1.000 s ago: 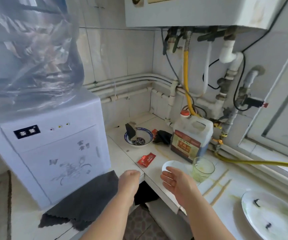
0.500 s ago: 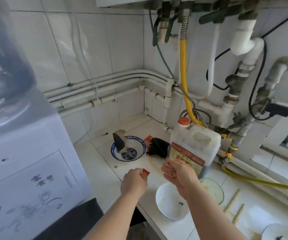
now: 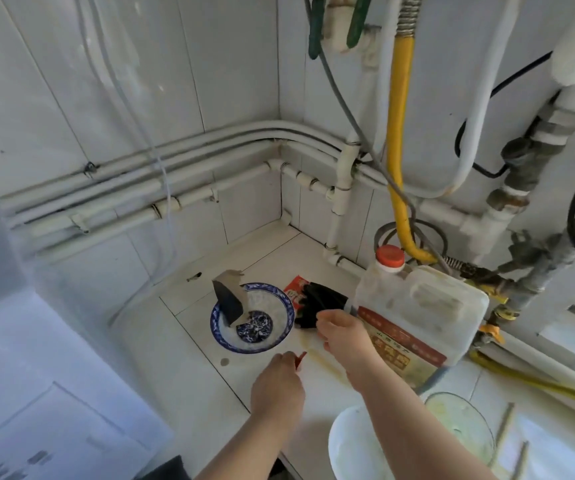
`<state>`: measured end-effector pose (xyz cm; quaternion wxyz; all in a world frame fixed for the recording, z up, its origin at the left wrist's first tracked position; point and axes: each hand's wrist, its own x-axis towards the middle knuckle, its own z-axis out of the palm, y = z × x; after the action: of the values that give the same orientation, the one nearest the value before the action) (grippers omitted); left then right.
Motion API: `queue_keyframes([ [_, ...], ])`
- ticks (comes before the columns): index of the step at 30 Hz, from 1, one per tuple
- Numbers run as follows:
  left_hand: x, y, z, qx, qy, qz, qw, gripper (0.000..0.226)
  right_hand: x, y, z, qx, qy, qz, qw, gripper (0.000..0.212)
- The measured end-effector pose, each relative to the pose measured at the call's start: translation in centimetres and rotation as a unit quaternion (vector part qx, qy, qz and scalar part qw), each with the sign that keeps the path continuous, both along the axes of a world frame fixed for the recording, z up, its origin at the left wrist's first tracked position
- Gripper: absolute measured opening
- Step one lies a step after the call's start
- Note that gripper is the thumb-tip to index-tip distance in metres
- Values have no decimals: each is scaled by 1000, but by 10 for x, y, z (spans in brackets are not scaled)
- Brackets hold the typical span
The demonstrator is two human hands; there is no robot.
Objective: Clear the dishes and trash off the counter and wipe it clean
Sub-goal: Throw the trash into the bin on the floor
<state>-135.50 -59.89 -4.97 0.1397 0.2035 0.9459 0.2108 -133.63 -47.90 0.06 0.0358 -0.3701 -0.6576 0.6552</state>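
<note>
left hand (image 3: 277, 386) pinches packet (image 3: 300, 358), near counter (image 3: 272, 258) edge

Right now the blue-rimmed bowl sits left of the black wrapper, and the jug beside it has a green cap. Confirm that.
One slip: the head view shows the jug has an orange-red cap, not green. The blue-rimmed bowl does sit left of the black wrapper.

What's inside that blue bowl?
In the blue-rimmed bowl a torn dark packet leans on its rim, and a crumpled dark wad sits at the bottom. Whatever lies under them is covered.
</note>
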Motion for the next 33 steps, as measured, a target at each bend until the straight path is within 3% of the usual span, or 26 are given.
queue_keyframes([
  [4,-38,1,38,182,84,67,977,14,-39,-2,-3,197,-39,85,976,48],
  [7,-77,-3,61,237,83,163,954,20,-63,1,-6,291,-75,144,943,65],
  [10,-115,-11,58,216,76,217,949,38,-83,8,-13,357,-153,218,895,83],
  [14,-150,-20,39,150,36,278,948,77,-100,21,-24,430,-270,319,800,96],
  [15,-156,-21,34,115,23,284,952,78,-104,23,-29,434,-290,325,789,97],
  [17,-164,-20,23,66,8,277,958,60,-109,27,-40,444,-313,324,775,97],
  [20,-165,-16,16,62,9,265,962,27,-109,30,-52,476,-291,298,775,85],
  [23,-164,-11,16,72,14,258,963,15,-107,28,-53,506,-277,280,767,70],
  [28,-162,-11,17,97,71,238,964,22,-105,32,-42,500,-284,247,780,47],
  [31,-161,-8,23,187,91,248,946,23,-113,35,-26,493,-246,188,813,39],
  [33,-162,-7,29,279,58,280,917,30,-126,37,-18,479,-230,151,834,37],
])
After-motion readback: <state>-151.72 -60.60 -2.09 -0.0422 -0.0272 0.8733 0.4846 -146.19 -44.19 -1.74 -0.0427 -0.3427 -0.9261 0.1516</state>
